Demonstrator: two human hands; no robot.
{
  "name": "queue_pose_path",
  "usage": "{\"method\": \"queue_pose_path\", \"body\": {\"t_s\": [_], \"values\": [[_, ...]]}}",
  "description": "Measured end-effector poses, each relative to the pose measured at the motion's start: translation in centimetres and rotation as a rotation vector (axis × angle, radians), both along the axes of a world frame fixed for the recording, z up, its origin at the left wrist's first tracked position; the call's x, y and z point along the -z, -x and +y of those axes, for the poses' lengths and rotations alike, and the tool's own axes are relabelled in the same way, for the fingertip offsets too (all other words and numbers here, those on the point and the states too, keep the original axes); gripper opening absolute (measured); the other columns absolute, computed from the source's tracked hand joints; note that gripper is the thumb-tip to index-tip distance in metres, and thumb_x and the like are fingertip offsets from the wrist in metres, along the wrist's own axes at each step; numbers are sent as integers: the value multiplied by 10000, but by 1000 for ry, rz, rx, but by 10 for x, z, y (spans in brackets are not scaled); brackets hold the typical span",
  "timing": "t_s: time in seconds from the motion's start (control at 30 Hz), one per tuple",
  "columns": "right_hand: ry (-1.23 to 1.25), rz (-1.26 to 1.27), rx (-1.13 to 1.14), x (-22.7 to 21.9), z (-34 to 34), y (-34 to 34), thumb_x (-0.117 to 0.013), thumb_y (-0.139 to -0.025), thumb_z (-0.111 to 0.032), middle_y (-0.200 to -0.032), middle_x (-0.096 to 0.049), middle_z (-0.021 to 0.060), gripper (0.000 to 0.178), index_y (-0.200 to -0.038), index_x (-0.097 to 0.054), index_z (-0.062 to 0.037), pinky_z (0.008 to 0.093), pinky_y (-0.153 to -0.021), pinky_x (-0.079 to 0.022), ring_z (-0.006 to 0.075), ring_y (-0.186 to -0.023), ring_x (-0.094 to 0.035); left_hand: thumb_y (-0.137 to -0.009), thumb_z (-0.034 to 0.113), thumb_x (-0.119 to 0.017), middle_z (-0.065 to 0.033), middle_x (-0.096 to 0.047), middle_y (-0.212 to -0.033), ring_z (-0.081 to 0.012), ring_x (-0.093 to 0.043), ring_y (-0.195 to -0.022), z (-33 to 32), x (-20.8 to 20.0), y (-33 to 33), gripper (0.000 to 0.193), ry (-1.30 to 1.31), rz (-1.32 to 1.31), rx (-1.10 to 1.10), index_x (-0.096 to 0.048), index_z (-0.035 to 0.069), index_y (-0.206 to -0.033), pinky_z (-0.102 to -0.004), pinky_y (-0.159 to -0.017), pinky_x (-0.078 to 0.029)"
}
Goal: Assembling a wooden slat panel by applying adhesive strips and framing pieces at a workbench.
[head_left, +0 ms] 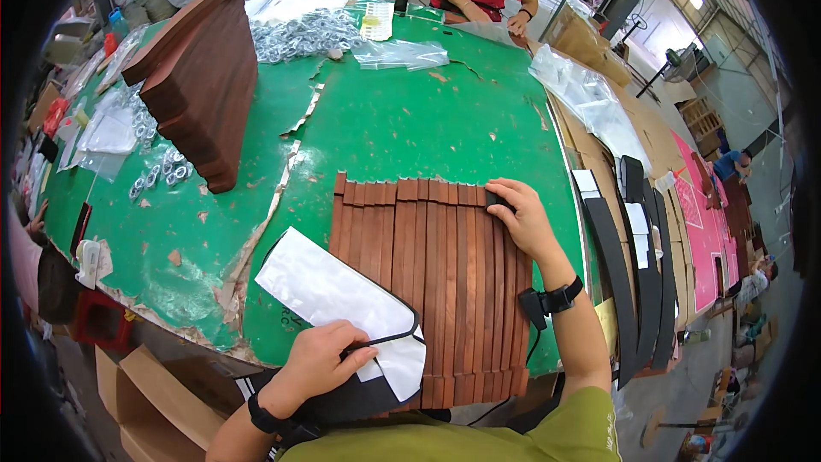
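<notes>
Right hand, black piece, partly hidden

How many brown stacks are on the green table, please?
2: the tall brown stack is at the left; the slatted brown stack lies near the right hand. Others may be hidden.

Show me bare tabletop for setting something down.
Widest: green tabletop beyond the brown slats, between the tall brown stack and long plastic bag. Smaller: left of the white piece. Crowded: far end, with piled silvery rings and clear bags.
</notes>
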State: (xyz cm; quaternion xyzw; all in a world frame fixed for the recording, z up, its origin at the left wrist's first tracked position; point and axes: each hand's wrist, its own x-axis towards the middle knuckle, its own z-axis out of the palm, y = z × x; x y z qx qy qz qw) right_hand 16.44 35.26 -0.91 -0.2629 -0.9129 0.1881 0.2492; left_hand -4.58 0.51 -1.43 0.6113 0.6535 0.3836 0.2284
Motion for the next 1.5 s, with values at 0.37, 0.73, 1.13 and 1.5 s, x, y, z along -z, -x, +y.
{"method": "queue_pose_path", "body": {"t_s": [0.37,0.73,1.13,1.5], "values": [[-35,-13,31,1,-3,1,-761,-819,-134,-1217,-660,124,402,-1206,-666,-75,433,-1033,-416,333,-1184,-564,-851,219,-762,-81,-661,-798,-261,-659,-688,1,0,-1,191,-8,-7,-10,-670,54,-880,-339,-594,-517],[73,-5,61,-3,-1,4,-777,-796,-140,-1177,-677,142,383,-1164,-698,-69,437,-998,-452,338,-1146,-587,-829,192,-775,-101,-637,-769,-268,-631,-649,2,1,-2,194,-39,-39,-20,-662,40,-868,-342,-575,-488],[80,5,73,-2,-1,5,-788,-789,-136,-1177,-687,138,379,-1156,-721,-72,421,-999,-467,332,-1136,-602,-827,201,-776,-100,-630,-761,-269,-626,-642,2,1,0,202,-45,-28,-16,-660,41,-868,-343,-570,-482],[-65,-47,5,5,-4,4,-706,-835,-75,-1168,-594,140,425,-1257,-677,-117,446,-1035,-428,337,-1140,-546,-864,233,-751,-88,-649,-803,-270,-655,-718,-3,1,-2,200,-14,-29,-13,-663,55,-889,-354,-610,-512]]}}
